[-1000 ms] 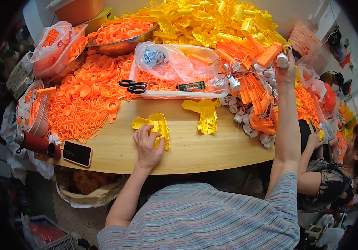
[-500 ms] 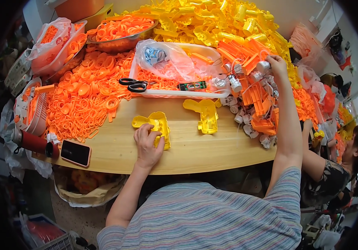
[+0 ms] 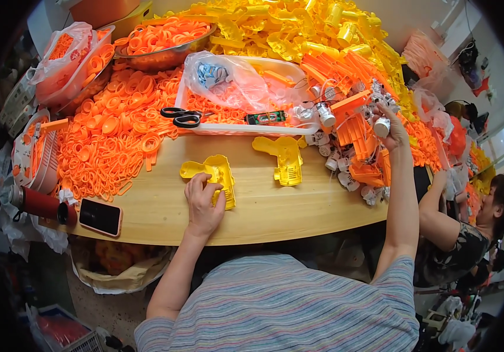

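Note:
My left hand (image 3: 204, 202) rests with bent fingers on a yellow plastic shell half (image 3: 224, 176) shaped like a toy gun, holding it on the tabletop. A second yellow shell half (image 3: 288, 159) lies apart to its right, nearer the white tray. At the right, my right hand (image 3: 395, 134) has its fingers closed round a white cylindrical part (image 3: 382, 127). This hand is at the edge of a heap of orange plastic pieces (image 3: 354, 138) with white cylinders and wires. Whether the held part is joined to an orange piece is hidden.
A white tray (image 3: 222, 128) holds orange pieces, a plastic bag and a green circuit board (image 3: 265, 118). Black-handled scissors (image 3: 186, 117) lie at its left edge. Orange parts (image 3: 111, 123) and yellow parts (image 3: 287, 29) form large heaps. A phone (image 3: 100, 217) and red flask (image 3: 44, 205) lie left; another person (image 3: 463, 234) sits right.
My right hand has drawn down and nearer, with a white cylindrical part in its fingers. My left hand stays on the yellow shell half. The whole view has shifted slightly.

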Demonstrator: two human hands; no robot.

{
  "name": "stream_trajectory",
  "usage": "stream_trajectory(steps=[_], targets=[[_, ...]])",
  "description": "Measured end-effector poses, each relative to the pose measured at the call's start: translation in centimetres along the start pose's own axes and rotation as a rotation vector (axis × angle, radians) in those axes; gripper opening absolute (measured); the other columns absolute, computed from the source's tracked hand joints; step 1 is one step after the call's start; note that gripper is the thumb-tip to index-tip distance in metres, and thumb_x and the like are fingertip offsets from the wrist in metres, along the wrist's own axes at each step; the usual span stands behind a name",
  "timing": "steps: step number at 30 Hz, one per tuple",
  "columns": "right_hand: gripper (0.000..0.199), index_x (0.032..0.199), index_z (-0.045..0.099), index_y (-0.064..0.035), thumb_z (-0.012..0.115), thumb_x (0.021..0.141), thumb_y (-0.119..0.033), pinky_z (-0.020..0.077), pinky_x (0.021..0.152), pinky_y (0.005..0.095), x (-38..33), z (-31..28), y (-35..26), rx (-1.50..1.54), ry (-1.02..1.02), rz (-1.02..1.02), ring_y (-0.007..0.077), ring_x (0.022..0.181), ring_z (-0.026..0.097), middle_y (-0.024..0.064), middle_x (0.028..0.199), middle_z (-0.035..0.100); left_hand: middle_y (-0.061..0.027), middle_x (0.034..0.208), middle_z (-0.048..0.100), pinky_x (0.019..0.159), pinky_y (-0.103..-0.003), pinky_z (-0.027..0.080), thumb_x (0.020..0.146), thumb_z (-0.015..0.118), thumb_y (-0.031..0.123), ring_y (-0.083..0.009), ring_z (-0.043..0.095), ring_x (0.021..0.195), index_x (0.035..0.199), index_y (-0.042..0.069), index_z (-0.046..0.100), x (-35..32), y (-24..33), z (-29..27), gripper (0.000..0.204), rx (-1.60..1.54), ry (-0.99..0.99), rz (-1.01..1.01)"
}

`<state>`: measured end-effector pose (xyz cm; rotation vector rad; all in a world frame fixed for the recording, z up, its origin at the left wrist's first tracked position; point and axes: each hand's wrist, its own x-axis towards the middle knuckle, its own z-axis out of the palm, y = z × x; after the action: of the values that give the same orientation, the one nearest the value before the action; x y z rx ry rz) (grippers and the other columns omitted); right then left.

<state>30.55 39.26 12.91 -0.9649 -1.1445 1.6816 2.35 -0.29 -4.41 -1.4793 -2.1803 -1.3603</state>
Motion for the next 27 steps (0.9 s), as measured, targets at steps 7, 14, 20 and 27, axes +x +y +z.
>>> stream_trajectory(steps=[7, 14, 20, 27], targets=[[0.017, 0.093, 0.06, -0.0035, 0.062, 0.096, -0.02, 0.0468, 0.053, 0.0227, -5.2, 2.3, 1.1, 0.044, -0.097, -0.243, 0.0117, 0.062, 0.055, 0.0034, 0.08, 0.058, -0.0154, 0.114, 0.054, 0.1, -0.045, 0.036, 0.072, 0.07, 0.004, -0.0353, 0.049, 0.115, 0.09, 0.005, 0.065, 0.2, 0.7, -0.7, 0.019, -0.01, 0.069, 0.017], [0.012, 0.093, 0.062, -0.0039, 0.057, 0.098, -0.014, 0.0474, 0.057, 0.0222, -12.8, 6.8, 2.5, -0.205, -0.254, -0.419, 0.0089, 0.065, 0.057, 0.0031, 0.077, 0.061, -0.014, 0.12, 0.053, 0.103, -0.046, 0.034, 0.071, 0.07, -0.004, -0.0371, 0.046, 0.121, 0.096, 0.008, 0.065, 0.7, 2.8, -1.9, 0.029, -0.027, 0.228, 0.101], [0.015, 0.09, 0.065, -0.0049, 0.064, 0.095, -0.019, 0.0505, 0.059, 0.0255, -6.3, 4.9, 7.5, -0.128, -0.115, -0.211, 0.0088, 0.065, 0.059, 0.001, 0.075, 0.062, -0.0139, 0.114, 0.055, 0.097, -0.043, 0.039, 0.072, 0.069, -0.001, -0.0338, 0.051, 0.115, 0.093, 0.007, 0.065, 2.1, 5.0, 0.0, 0.022, -0.155, -0.013, 0.154], [0.016, 0.083, 0.063, -0.006, 0.063, 0.093, -0.019, 0.0489, 0.051, 0.0245, -4.6, 3.4, 8.6, 0.037, 0.014, -0.195, 0.0098, 0.058, 0.059, 0.0024, 0.071, 0.062, -0.0142, 0.112, 0.056, 0.095, -0.043, 0.04, 0.073, 0.068, -0.001, -0.0329, 0.053, 0.112, 0.093, 0.006, 0.066, -0.1, 4.9, 2.0, 0.021, -0.199, -0.119, 0.141]])
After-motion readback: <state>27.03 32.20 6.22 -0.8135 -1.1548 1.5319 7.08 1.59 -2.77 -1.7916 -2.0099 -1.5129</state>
